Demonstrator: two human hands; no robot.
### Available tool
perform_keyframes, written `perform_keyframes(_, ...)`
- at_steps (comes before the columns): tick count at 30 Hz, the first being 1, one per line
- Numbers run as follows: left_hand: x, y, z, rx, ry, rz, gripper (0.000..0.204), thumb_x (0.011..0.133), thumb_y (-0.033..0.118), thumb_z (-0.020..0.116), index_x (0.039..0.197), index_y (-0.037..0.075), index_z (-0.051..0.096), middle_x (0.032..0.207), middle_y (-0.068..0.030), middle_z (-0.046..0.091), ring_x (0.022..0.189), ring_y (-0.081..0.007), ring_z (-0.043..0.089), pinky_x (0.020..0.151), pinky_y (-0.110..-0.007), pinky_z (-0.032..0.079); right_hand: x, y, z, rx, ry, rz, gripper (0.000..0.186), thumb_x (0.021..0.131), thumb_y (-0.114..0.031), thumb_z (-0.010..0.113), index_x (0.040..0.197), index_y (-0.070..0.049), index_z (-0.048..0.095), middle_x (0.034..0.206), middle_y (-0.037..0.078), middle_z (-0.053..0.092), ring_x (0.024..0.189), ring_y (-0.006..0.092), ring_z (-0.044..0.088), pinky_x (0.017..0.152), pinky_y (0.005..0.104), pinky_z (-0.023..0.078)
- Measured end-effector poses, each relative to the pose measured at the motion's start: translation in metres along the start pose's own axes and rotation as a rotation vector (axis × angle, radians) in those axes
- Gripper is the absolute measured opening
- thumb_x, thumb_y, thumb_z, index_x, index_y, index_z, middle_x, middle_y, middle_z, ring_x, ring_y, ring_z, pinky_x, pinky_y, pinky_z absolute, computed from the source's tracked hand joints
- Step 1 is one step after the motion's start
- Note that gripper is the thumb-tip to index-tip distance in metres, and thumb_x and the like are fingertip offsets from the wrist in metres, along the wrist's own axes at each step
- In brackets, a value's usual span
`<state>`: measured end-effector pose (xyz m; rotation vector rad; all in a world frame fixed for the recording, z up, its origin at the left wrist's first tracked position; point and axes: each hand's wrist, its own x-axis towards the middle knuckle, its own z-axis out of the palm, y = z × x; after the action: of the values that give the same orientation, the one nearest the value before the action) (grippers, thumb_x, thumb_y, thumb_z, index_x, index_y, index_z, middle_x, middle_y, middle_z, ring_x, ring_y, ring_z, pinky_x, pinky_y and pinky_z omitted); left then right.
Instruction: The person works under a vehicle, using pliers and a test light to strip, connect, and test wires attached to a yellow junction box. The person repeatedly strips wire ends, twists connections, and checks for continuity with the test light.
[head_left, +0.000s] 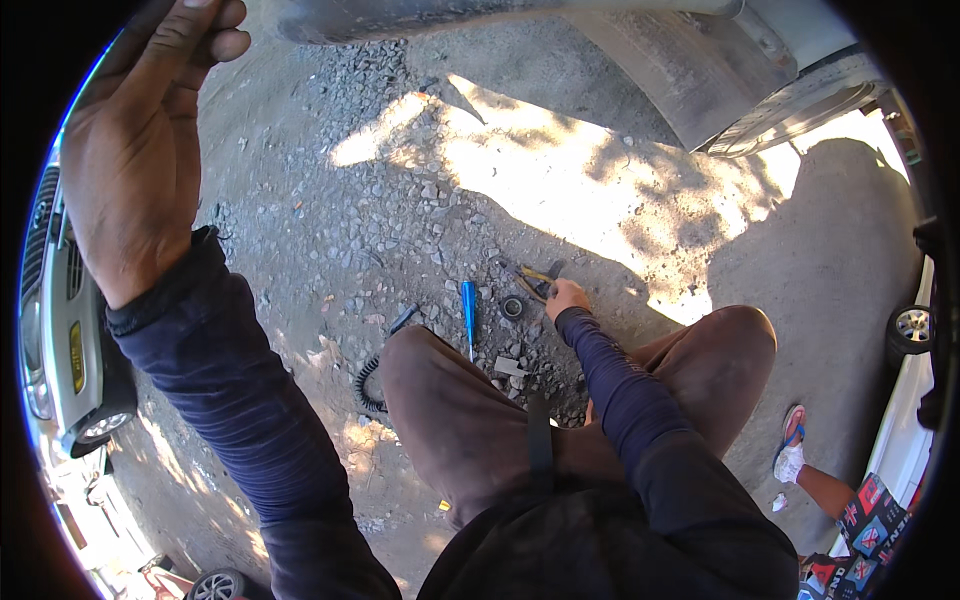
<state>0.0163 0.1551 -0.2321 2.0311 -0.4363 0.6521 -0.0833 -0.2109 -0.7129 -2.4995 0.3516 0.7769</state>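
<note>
My left hand (pixel 150 160) is raised at the upper left, near the underside of a grey vehicle part. Its fingers are curled in toward the thumb, and the fingertips reach the picture's edge, so what they hold cannot be made out. Low over the gravel, my right hand (pixel 567 298) is closed on the yellow handles of a pair of pliers (pixel 535 278), whose jaws point away to the left. A small dark round metal part (pixel 513 307) lies just left of that hand. Further left is a blue-handled screwdriver (pixel 470 305), its shaft toward me.
A black coiled cord (pixel 368 385) and a dark blue tool (pixel 404 318) lie by my left knee. Between my knees is a flat grey piece (pixel 510 366). Above hangs a grey vehicle panel (pixel 690 70) beside a tyre (pixel 800 105). Another person's sandalled foot (pixel 793 430) is at right.
</note>
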Motion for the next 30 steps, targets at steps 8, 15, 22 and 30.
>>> perform_keyframes(8,-0.032,0.02,-0.011,0.32,0.029,0.044,0.033,0.104,0.023,0.062,0.132,0.006,0.069,0.123,-0.0138,0.072,0.106,-0.0216,0.07,0.097,-0.033,0.053,-0.025,-0.04,0.065,-0.184,-0.103,-0.587,0.024,0.087,-0.014,0.067,0.11,-0.007,0.063,0.121,0.016,0.06,0.118,0.0353,0.06,0.098,0.0476,0.053)
perform_keyframes(15,-0.058,0.046,-0.008,0.447,0.067,-0.018,0.034,0.105,0.025,0.061,0.131,0.005,0.068,0.12,-0.014,0.072,0.1,-0.0207,0.07,0.092,-0.032,0.054,-0.01,-0.074,0.124,0.084,-0.021,-0.641,0.014,0.085,-0.011,0.068,0.098,-0.007,0.066,0.107,0.014,0.063,0.106,0.0362,0.064,0.09,0.0479,0.054)
perform_keyframes(22,-0.077,0.058,0.004,0.487,0.114,-0.076,0.035,0.105,0.027,0.06,0.131,0.005,0.068,0.117,-0.0142,0.073,0.095,-0.0197,0.069,0.086,-0.032,0.055,0.034,-0.047,0.084,0.215,0.313,-0.239,0.017,0.083,-0.008,0.069,0.1,-0.007,0.068,0.106,0.014,0.066,0.104,0.0377,0.065,0.09,0.0464,0.053)
perform_keyframes(30,-0.114,0.02,0.004,0.442,0.124,-0.154,0.037,0.106,0.03,0.058,0.131,0.004,0.068,0.113,-0.0144,0.074,0.089,-0.0187,0.069,0.08,-0.032,0.056,0.025,-0.01,0.068,0.236,0.425,-0.163,0.013,0.082,-0.007,0.066,0.096,-0.006,0.068,0.102,0.016,0.066,0.093,0.0382,0.066,0.084,0.0466,0.053)
